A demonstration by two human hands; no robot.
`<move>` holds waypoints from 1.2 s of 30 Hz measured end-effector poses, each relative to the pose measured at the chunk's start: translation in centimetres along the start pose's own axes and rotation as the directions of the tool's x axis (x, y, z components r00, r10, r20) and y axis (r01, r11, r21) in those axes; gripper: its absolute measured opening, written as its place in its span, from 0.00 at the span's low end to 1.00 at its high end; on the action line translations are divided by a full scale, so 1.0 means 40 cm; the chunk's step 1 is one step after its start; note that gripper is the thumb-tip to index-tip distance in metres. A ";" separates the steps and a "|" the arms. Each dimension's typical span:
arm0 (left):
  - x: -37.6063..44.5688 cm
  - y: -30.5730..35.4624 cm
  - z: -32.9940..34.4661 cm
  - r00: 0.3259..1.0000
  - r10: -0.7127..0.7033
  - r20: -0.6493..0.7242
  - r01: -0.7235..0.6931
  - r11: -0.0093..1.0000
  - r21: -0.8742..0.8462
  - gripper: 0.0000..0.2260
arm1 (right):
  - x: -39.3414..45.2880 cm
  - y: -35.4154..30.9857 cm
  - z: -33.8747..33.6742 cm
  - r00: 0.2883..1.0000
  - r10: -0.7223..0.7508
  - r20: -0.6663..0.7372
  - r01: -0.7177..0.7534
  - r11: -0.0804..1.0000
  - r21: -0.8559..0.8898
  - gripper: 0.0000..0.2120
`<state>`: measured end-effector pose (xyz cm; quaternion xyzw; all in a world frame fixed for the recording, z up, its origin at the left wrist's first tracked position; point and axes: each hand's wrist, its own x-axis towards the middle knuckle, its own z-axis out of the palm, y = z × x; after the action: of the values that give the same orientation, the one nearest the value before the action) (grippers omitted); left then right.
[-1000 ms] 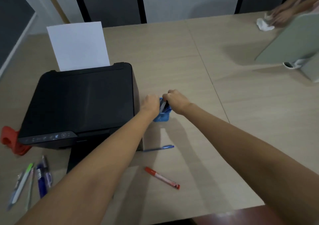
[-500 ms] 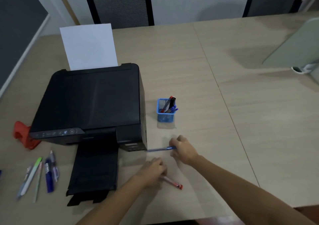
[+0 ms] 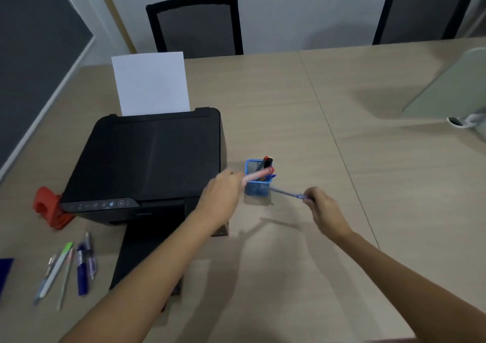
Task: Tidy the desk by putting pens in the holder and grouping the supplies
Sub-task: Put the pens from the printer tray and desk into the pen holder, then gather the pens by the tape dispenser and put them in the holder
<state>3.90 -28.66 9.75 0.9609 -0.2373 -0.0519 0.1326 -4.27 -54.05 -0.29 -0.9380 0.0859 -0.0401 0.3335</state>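
Observation:
A small blue mesh pen holder (image 3: pixel 256 188) stands on the wooden desk (image 3: pixel 342 211), just right of the black printer (image 3: pixel 147 158). Pens stick out of its top. My left hand (image 3: pixel 223 190) is shut on a red marker (image 3: pixel 259 175), whose red end lies over the holder's opening. My right hand (image 3: pixel 319 206) grips a blue pen (image 3: pixel 286 193) that points left toward the holder's right side. Several loose pens (image 3: pixel 68 266) lie on the desk at the near left.
White paper (image 3: pixel 151 85) stands in the printer's rear feed, and its output tray (image 3: pixel 142 253) juts toward me. A red object (image 3: pixel 50 208) sits at the printer's left. Two black chairs (image 3: pixel 197 24) stand behind the desk. A grey-green panel (image 3: pixel 452 87) leans at the right.
Both hands lifted the red marker and the blue pen off the desk and carried them up to the holder. The camera view shifted, and the other person's hands left the frame.

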 end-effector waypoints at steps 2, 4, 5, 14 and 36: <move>0.089 -0.020 -0.022 0.997 -0.074 -0.022 0.075 0.995 0.070 0.10 | 0.057 -0.038 -0.043 0.993 -0.045 -0.106 0.047 0.999 0.014 0.02; 0.156 -0.015 -0.033 0.989 -0.148 0.017 0.146 0.985 0.093 0.08 | 0.112 -0.080 -0.068 0.986 -0.090 -0.140 0.091 0.996 -0.004 0.02; 0.180 -0.004 -0.036 0.982 -0.179 0.055 0.174 0.981 0.082 0.07 | 0.136 -0.099 -0.071 0.984 -0.119 -0.129 0.116 0.993 -0.031 0.03; 0.250 0.038 0.062 0.951 -0.153 0.268 0.133 0.987 0.091 0.11 | 0.242 -0.218 0.011 0.954 -0.183 0.237 0.259 0.901 -0.348 0.08; -0.344 -0.662 -0.271 0.770 -0.616 -0.164 0.460 0.715 -0.526 0.11 | 0.245 -0.983 0.272 0.814 -0.581 0.020 0.580 0.814 0.035 0.09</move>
<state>5.24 2.86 13.27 0.9230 0.1017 0.0177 0.3708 12.07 -19.16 16.34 -0.9154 -0.2097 -0.1268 0.3193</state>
